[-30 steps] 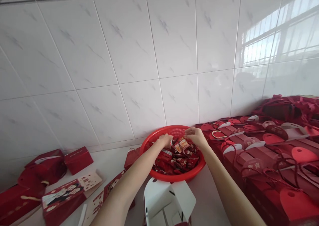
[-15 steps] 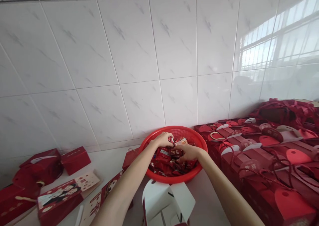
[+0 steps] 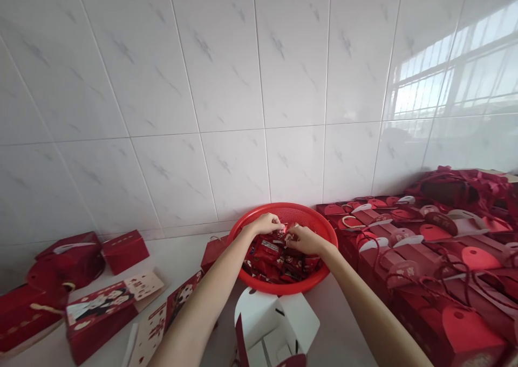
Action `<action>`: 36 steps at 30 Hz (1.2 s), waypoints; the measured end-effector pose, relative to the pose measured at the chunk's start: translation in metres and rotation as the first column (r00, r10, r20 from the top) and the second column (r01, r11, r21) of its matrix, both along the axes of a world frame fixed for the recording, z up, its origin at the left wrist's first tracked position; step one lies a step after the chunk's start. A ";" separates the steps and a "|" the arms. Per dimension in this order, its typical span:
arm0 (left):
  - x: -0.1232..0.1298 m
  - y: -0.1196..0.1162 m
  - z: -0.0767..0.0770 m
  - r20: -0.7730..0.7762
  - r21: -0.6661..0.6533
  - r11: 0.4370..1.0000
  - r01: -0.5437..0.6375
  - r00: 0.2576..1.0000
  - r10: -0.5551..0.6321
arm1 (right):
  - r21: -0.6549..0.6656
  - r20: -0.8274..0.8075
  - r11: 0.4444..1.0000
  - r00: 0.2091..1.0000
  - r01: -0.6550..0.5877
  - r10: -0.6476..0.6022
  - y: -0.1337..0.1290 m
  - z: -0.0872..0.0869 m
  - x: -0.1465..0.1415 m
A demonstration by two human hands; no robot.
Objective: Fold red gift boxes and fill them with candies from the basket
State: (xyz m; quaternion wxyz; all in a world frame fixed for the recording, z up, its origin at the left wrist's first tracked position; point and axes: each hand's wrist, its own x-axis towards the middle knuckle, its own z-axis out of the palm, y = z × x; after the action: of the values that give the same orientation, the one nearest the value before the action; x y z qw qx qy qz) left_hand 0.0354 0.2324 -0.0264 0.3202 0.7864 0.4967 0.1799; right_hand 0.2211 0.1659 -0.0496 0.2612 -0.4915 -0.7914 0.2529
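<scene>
Both hands are inside a red plastic basket (image 3: 283,290) that holds a pile of small shiny red wrapped packets (image 3: 267,253). Toward the back of the pile, my left hand (image 3: 265,224) has its fingertips pinched on a small red-and-white wrapped packet (image 3: 282,231). Close beside it, my right hand (image 3: 305,240) has its fingers closed on another small wrapped packet (image 3: 288,238). What the wrappers contain is hidden. Directly in front of the basket stands an open gift box (image 3: 257,315), white inside and dark red outside, with its flaps up.
Rows of red gift boxes (image 3: 404,248) with rope handles fill the right side, with dark red ribbons (image 3: 465,189) behind. On the left lie more red boxes (image 3: 125,251) and a printed carton (image 3: 101,305). A tiled wall (image 3: 226,178) rises behind the basket.
My hands have come closer together over the back of the pile. My right hand's fingers have lifted off the packets and closed on a small one. The view has shifted slightly.
</scene>
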 end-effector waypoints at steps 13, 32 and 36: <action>0.009 -0.035 0.015 0.582 -0.133 0.988 -0.076 0.801 0.140 | -0.178 -0.745 0.984 0.651 0.016 -0.146 -0.012 0.012 -0.008; -0.004 -0.066 -0.007 0.608 -0.241 0.963 -0.121 0.754 0.247 | -0.068 -0.582 0.951 0.763 0.300 -0.283 -0.038 0.014 -0.018; -0.003 -0.065 -0.006 0.602 -0.231 0.963 -0.136 0.758 0.252 | 0.047 -0.498 0.935 0.820 0.351 -0.282 -0.069 0.043 -0.005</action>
State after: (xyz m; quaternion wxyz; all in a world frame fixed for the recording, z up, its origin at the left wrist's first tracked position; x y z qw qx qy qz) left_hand 0.0319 0.1679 -0.0327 0.5136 0.5948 0.4546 0.4192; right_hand 0.2159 0.0972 -0.0063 0.5219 -0.5182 -0.6232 0.2658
